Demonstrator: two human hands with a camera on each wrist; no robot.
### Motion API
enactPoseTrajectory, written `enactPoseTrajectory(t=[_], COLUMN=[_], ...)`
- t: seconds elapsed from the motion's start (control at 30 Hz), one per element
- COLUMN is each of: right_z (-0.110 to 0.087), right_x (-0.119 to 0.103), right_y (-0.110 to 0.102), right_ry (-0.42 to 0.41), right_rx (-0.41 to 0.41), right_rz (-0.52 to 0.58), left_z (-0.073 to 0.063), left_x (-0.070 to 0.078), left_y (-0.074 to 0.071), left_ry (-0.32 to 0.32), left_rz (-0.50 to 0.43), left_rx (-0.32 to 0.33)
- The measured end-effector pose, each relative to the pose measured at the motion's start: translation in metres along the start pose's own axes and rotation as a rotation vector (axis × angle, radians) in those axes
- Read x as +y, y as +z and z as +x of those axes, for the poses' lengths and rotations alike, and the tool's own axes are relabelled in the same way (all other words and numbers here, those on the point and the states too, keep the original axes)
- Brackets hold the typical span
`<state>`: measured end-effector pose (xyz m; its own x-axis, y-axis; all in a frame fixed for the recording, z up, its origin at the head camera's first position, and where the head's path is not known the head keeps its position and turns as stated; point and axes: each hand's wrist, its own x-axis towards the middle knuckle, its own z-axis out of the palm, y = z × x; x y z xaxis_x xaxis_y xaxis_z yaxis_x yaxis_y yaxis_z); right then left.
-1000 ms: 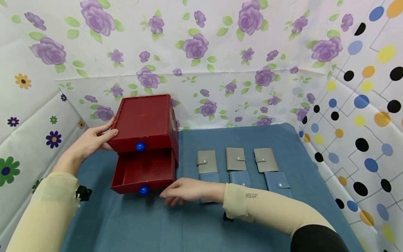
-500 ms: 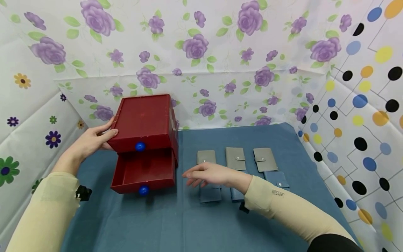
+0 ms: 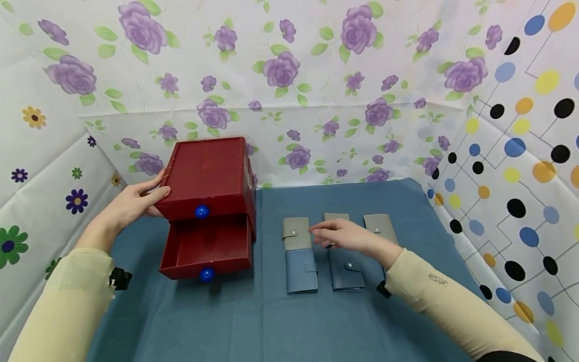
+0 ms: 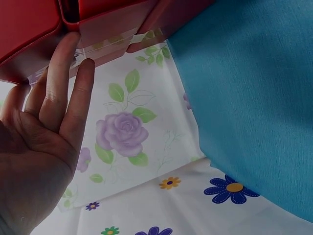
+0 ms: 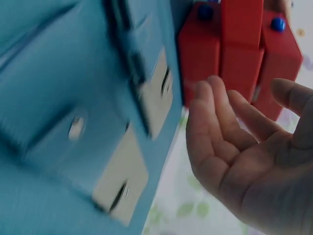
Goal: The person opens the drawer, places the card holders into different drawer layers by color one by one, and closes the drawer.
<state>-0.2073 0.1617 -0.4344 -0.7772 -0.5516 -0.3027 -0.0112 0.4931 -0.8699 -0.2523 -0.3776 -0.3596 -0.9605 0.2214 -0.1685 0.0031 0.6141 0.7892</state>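
My left hand (image 3: 135,203) rests against the left side of a red two-drawer cabinet (image 3: 208,168), thumb on its top edge. In the left wrist view, its straight fingers (image 4: 58,83) press on the cabinet's side. The lower drawer (image 3: 208,236) is pulled out and the upper one is closed. My right hand (image 3: 348,235) is over the wallets with its fingers loosely extended, holding nothing. Its fingertips are beside the left grey snap wallet (image 3: 297,239). It partly covers the middle grey wallet (image 3: 336,216).
A blue wallet (image 3: 300,274) lies below the left grey one, another blue wallet (image 3: 346,276) right of it. A third grey wallet (image 3: 380,222) sits at the right; the wallet below it is mostly behind my arm. Floral cloth (image 3: 316,100) rises behind the blue tablecloth (image 3: 280,327).
My right hand has moved from beside the open lower drawer rightward and away from me, to over the wallets. The left hand and the cabinet have stayed put.
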Motion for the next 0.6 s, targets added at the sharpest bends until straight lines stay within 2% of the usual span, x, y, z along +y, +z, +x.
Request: enactPoseTrajectory(t=[0.2, 0.33, 0.6], right_z=[-0.013, -0.022, -0.034], right_x=[0.024, 0.039, 0.067], right_y=[-0.031, -0.049, -0.076], right_ry=[0.029, 0.079, 0.19], right_rx=[0.155, 0.252, 0.376], right_rz=[-0.144, -0.263, -0.458], left_z=[0.0, 0.0, -0.001], left_x=[-0.001, -0.001, -0.001], left_y=[0.0, 0.0, 0.001], left_ry=[-0.001, 0.0, 0.0], left_rz=[-0.002, 0.011, 0.027], left_rx=[-0.001, 0.004, 0.008])
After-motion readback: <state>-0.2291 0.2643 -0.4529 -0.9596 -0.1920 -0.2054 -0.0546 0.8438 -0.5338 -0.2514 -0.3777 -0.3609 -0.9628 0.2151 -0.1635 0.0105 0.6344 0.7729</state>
